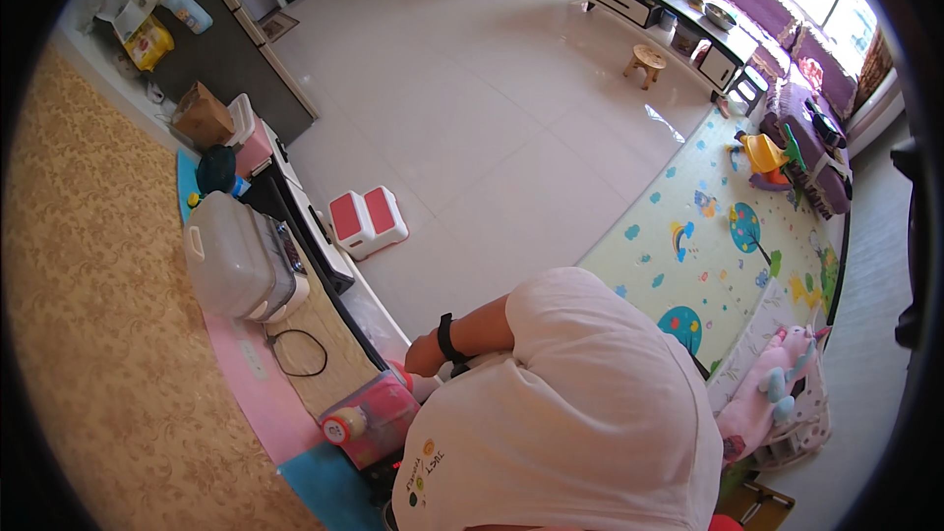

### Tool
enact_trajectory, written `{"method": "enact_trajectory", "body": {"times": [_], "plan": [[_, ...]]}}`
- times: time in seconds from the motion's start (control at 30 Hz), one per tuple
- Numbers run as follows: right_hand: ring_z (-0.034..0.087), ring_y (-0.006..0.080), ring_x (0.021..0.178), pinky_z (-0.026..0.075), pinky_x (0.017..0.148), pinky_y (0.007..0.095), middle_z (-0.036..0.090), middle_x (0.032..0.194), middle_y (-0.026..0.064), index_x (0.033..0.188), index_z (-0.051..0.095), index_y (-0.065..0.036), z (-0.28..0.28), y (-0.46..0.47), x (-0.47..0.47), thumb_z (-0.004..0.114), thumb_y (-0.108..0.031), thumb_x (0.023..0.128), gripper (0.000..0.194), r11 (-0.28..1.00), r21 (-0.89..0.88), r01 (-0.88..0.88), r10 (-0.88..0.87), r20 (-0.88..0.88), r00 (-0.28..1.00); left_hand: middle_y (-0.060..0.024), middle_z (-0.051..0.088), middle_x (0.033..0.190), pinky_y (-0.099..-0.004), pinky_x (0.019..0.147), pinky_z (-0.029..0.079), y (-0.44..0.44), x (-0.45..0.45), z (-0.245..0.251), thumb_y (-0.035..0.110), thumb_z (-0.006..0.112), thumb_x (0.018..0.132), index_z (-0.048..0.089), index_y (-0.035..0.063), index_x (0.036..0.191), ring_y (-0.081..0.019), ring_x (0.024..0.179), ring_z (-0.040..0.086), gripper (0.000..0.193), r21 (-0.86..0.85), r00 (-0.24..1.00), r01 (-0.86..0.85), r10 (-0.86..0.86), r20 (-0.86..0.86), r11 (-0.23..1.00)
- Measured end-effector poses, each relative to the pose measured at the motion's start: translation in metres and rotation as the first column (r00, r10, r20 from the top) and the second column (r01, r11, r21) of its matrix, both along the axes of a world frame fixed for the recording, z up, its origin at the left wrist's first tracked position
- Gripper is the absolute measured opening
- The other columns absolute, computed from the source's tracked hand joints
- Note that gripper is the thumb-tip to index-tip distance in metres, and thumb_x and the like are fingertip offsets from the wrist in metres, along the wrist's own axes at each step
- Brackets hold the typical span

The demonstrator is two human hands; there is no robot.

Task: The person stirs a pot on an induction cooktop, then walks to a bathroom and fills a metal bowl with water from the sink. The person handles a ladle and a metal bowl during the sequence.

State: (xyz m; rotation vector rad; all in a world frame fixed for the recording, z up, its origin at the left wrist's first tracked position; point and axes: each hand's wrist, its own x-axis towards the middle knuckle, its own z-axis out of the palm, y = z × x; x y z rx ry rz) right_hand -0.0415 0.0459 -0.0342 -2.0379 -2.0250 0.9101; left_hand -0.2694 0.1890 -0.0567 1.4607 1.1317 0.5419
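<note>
My right hand, with a black band at the wrist, reaches from a white short sleeve to the edge of a long counter. Its fingers look curled, and a pink and white item lies just below it, partly hidden; whether the hand grips it cannot be told. Close by are a pink patterned plastic packet or cover and a jar with a red-rimmed lid. A black cable lies looped on the beige mat. My left hand is out of view, and the white shirt fills the lower middle.
Along the counter stand a domed, translucent-lidded appliance, a pink container and a brown paper bag. A red and white step stool stands on the floor beside it. Right are a play mat, a wooden stool and a unicorn plush.
</note>
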Motion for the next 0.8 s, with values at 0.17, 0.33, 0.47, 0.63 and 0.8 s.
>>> {"method": "enact_trajectory", "body": {"times": [0.17, 0.33, 0.47, 0.63, 0.8], "plan": [[0.062, 0.0375, 0.083, 0.049, 0.071, 0.0454, 0.064, 0.084, 0.0215, 0.086, 0.064, 0.003, 0.004, -0.001, 0.002, 0.052, -0.009, 0.074, 0.02, 1.0, 0.01, -0.009, 0.009, 0.001, 1.0, -0.0158, 0.043, 0.127, -0.0376, 0.087, 0.042, 0.0, -0.004, -0.001, 0.021, 0.052, 0.088, 0.038, 0.0029, 0.128, -0.0262, 0.109, 0.045, 0.046, 0.006, 1.0, -0.012, 0.012, -0.007, 1.0], [0.062, 0.0379, 0.082, 0.048, 0.069, 0.0455, 0.064, 0.083, 0.022, 0.085, 0.064, 0.004, 0.023, -0.001, -0.001, 0.053, -0.008, 0.072, 0.021, 0.999, -0.036, -0.027, 0.027, 0.001, 1.0, -0.0156, 0.044, 0.127, -0.0363, 0.086, 0.043, -0.001, -0.011, 0.001, 0.02, 0.053, 0.087, 0.038, 0.0023, 0.128, -0.0254, 0.108, 0.046, 0.047, 0.015, 0.999, -0.033, 0.033, -0.007, 0.999], [0.062, 0.0382, 0.082, 0.048, 0.068, 0.0455, 0.064, 0.083, 0.0228, 0.085, 0.065, 0.005, 0.018, -0.003, -0.004, 0.053, -0.008, 0.072, 0.022, 1.0, -0.011, -0.013, 0.013, -0.019, 1.0, -0.0155, 0.044, 0.126, -0.0353, 0.085, 0.044, -0.005, -0.014, 0.001, 0.02, 0.054, 0.087, 0.038, 0.0019, 0.128, -0.0249, 0.107, 0.047, 0.047, 0.026, 0.999, -0.049, 0.049, -0.006, 0.998], [0.063, 0.0381, 0.082, 0.048, 0.068, 0.0453, 0.064, 0.083, 0.0241, 0.085, 0.067, 0.005, 0.023, -0.007, -0.004, 0.055, -0.013, 0.074, 0.023, 1.0, -0.016, -0.013, 0.013, -0.049, 0.999, -0.0153, 0.045, 0.125, -0.034, 0.084, 0.045, -0.007, -0.02, 0.003, 0.019, 0.055, 0.086, 0.038, 0.0013, 0.128, -0.0242, 0.105, 0.048, 0.048, 0.046, 0.996, -0.087, 0.087, -0.001, 0.995], [0.063, 0.0374, 0.078, 0.049, 0.069, 0.0455, 0.065, 0.083, 0.0214, 0.085, 0.067, 0.003, 0.019, 0.003, -0.002, 0.055, -0.009, 0.07, 0.023, 0.996, -0.029, -0.082, 0.079, -0.082, 0.993, -0.0151, 0.045, 0.125, -0.0327, 0.083, 0.046, 0.002, -0.074, 0.0, 0.018, 0.056, 0.086, 0.038, 0.0007, 0.128, -0.0234, 0.104, 0.049, 0.049, 0.084, 0.964, -0.265, 0.262, 0.05, 0.961]]}}
